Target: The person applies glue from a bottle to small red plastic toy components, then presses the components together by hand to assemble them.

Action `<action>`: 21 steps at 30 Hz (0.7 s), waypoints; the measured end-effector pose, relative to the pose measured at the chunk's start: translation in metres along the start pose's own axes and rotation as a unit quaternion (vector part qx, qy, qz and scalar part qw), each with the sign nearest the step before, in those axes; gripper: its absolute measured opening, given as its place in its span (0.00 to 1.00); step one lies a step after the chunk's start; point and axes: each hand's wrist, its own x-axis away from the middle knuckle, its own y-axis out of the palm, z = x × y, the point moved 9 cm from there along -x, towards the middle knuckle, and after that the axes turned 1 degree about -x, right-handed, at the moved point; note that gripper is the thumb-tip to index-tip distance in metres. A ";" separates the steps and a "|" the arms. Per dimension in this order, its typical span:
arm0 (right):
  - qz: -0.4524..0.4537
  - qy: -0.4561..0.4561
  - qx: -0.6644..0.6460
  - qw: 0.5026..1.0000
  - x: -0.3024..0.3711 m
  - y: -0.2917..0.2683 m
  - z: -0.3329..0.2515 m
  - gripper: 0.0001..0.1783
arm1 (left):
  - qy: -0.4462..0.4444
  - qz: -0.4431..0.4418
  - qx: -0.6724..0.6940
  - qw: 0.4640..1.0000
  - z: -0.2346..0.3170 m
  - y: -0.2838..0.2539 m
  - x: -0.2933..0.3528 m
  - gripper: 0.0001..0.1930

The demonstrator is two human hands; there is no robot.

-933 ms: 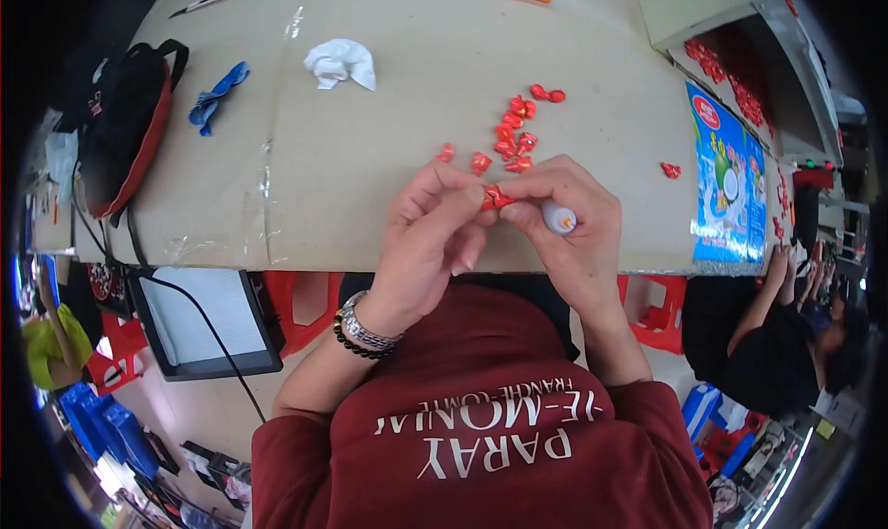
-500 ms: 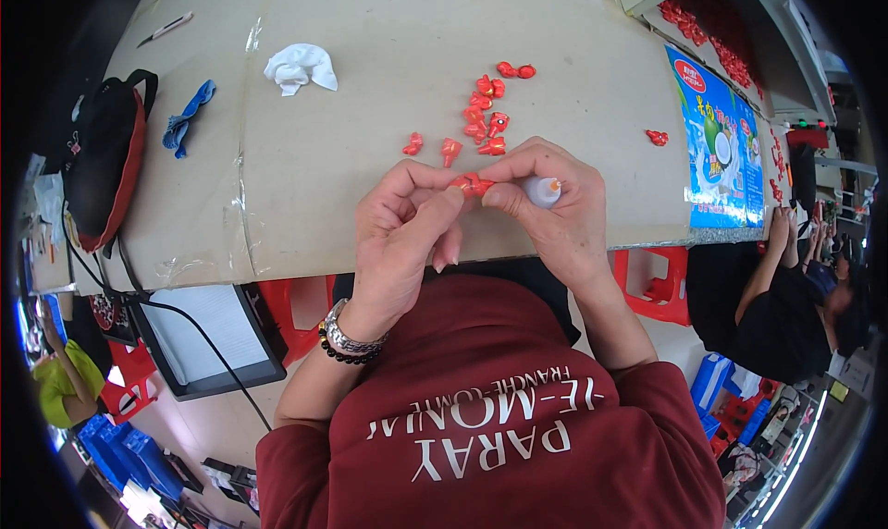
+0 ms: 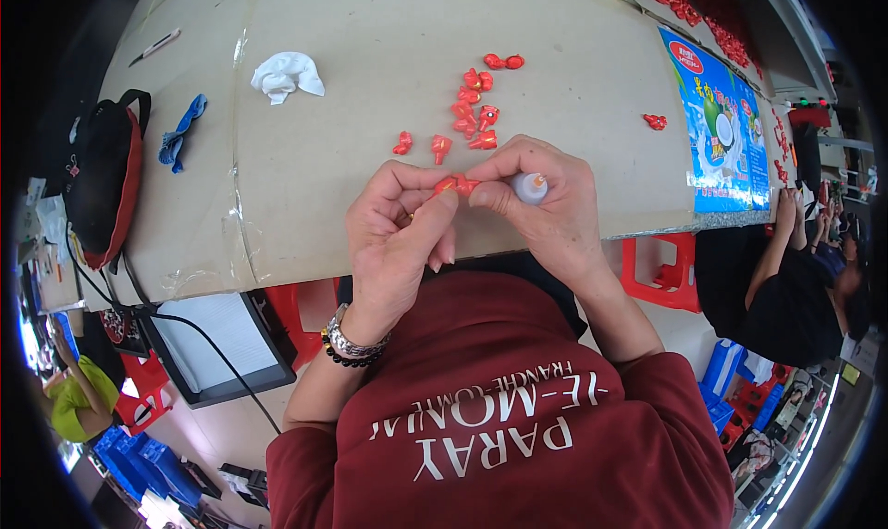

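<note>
From where I stand, one small, glossy red piece (image 3: 456, 186) is between both hands, pinched by thumb and forefinger of the left hand (image 3: 387, 228) and the right hand (image 3: 561, 216). The right also holds a small whitish bottle (image 3: 531, 189). The left's other fingers curl loosely.

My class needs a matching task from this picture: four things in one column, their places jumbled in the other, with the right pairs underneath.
Things
1. red piece nearest the person
2. small pale bottle
3. crumpled white wad
4. black bag

Places
A. held in the right hand only
B. at the left side of the table
C. pinched between the left hand and the right hand
D. lying to the right of the blue strip

Right pairs: 1-C, 2-A, 3-D, 4-B
</note>
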 end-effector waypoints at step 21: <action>-0.016 -0.011 -0.020 1.000 0.004 0.004 0.003 0.07 | -0.009 0.006 0.011 1.000 -0.005 -0.002 0.001 0.02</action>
